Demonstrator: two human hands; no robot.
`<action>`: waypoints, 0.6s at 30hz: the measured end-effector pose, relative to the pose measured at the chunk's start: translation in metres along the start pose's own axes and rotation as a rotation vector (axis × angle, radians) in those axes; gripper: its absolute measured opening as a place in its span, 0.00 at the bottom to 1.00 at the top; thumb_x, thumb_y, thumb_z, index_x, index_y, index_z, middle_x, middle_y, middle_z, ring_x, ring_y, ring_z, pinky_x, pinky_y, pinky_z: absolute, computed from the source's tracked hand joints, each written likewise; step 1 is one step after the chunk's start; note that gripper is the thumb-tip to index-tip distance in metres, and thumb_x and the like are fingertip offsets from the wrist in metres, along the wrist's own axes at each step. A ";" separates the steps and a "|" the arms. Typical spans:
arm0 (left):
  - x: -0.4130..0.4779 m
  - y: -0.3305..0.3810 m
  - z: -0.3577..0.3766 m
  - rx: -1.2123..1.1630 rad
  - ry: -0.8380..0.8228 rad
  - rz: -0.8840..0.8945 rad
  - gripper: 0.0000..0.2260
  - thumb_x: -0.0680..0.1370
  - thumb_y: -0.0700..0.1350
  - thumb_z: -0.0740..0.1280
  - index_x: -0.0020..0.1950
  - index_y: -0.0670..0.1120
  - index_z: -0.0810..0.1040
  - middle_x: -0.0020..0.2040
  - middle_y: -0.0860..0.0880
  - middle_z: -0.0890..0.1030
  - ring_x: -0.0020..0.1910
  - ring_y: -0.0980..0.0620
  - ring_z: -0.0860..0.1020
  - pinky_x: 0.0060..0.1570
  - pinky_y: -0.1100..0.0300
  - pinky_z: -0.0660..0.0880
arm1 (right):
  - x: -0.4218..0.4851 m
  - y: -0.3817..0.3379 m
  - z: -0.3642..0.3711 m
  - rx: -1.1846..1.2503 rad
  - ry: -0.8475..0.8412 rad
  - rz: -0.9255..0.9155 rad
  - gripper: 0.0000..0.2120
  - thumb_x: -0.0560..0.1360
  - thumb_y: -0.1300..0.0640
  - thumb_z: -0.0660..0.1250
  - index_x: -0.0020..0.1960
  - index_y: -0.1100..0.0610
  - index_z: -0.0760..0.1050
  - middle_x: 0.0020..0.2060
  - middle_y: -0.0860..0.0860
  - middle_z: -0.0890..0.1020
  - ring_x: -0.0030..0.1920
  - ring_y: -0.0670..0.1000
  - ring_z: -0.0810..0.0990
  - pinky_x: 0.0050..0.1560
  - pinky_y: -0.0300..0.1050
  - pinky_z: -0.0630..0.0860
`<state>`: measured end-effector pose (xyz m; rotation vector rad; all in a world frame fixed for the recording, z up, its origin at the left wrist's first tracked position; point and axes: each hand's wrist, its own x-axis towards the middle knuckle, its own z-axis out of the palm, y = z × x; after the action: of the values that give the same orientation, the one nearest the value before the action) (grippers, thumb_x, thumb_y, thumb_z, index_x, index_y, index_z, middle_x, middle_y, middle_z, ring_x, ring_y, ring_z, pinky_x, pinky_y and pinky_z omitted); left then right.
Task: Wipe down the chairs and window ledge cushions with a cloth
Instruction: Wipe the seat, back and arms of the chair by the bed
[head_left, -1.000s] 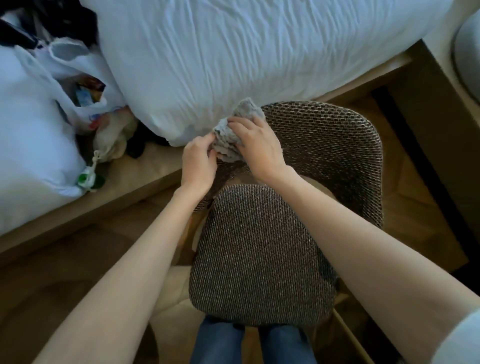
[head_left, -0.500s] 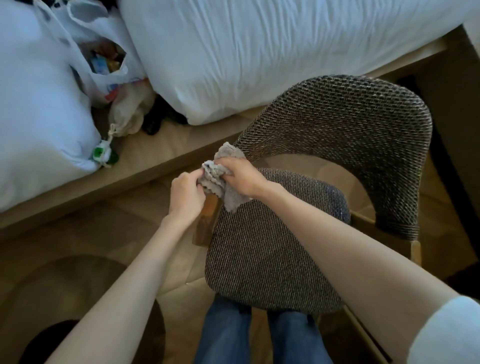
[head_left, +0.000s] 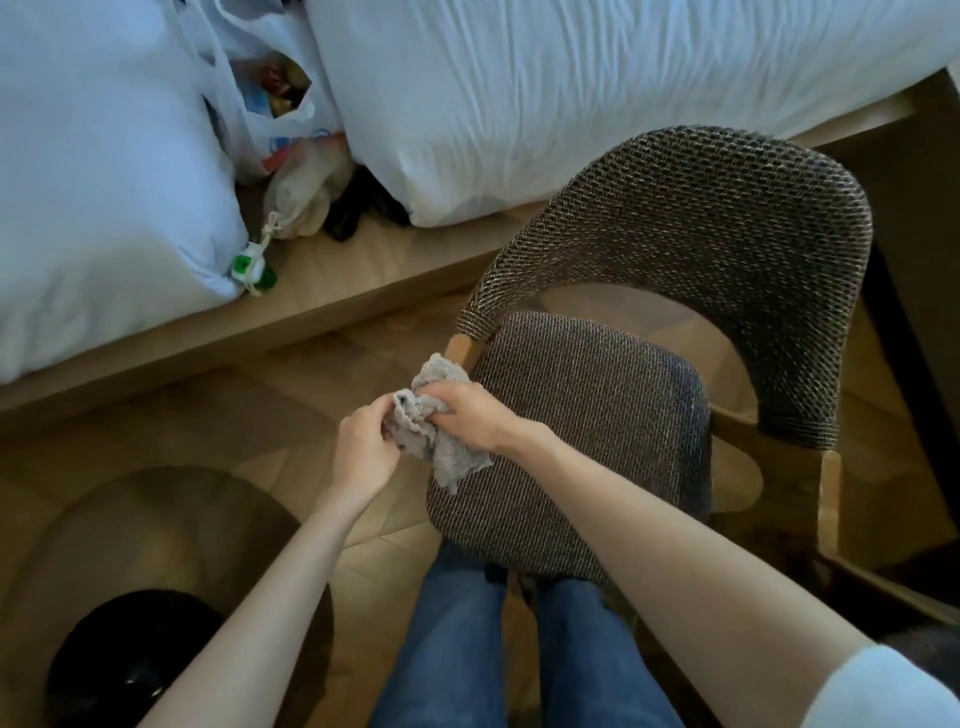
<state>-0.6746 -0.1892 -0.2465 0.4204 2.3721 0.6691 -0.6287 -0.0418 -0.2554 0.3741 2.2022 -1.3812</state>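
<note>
A chair with a brown woven seat (head_left: 587, 441) and a curved woven backrest (head_left: 691, 234) stands in front of me. Both hands hold a crumpled grey cloth (head_left: 436, 426) at the seat's left front edge, just below the wooden end of the chair frame (head_left: 460, 349). My right hand (head_left: 467, 415) grips the cloth from the right. The fingers of my left hand (head_left: 361, 449) pinch its left side. Part of the cloth hangs down over the seat edge.
White bedding (head_left: 519, 93) and a white pillow (head_left: 93, 182) lie on a low wooden platform (head_left: 332, 291) beyond the chair. Plastic bags (head_left: 270, 98) sit between them. A dark round object (head_left: 130, 660) lies on the wooden floor at lower left. My jeans-clad legs (head_left: 457, 649) are under the seat.
Both hands have carried the cloth down from the top of the backrest to the seat's left front edge. The view has shifted, so the chair now sits further right.
</note>
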 end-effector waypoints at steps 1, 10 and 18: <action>-0.006 -0.003 0.000 -0.010 -0.004 -0.003 0.18 0.76 0.32 0.65 0.65 0.43 0.75 0.57 0.44 0.81 0.57 0.46 0.78 0.55 0.59 0.72 | -0.005 -0.002 0.003 0.010 0.002 0.001 0.11 0.78 0.66 0.61 0.56 0.65 0.78 0.54 0.59 0.80 0.57 0.57 0.76 0.53 0.39 0.67; -0.051 0.040 -0.004 -0.113 -0.023 0.175 0.28 0.76 0.41 0.68 0.74 0.54 0.64 0.64 0.47 0.73 0.63 0.50 0.72 0.63 0.51 0.72 | -0.100 0.002 -0.027 0.080 0.438 -0.084 0.12 0.74 0.60 0.69 0.57 0.55 0.79 0.48 0.44 0.80 0.48 0.43 0.78 0.46 0.25 0.68; -0.106 0.099 0.012 -0.309 -0.259 0.363 0.30 0.76 0.40 0.69 0.75 0.52 0.61 0.69 0.54 0.70 0.65 0.58 0.70 0.61 0.66 0.70 | -0.205 0.005 -0.031 0.088 0.592 -0.052 0.13 0.72 0.61 0.72 0.56 0.57 0.78 0.51 0.49 0.73 0.50 0.43 0.71 0.52 0.32 0.65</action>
<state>-0.5748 -0.1510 -0.1483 0.7588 1.9237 1.0588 -0.4639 -0.0041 -0.1345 0.8550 2.6283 -1.5432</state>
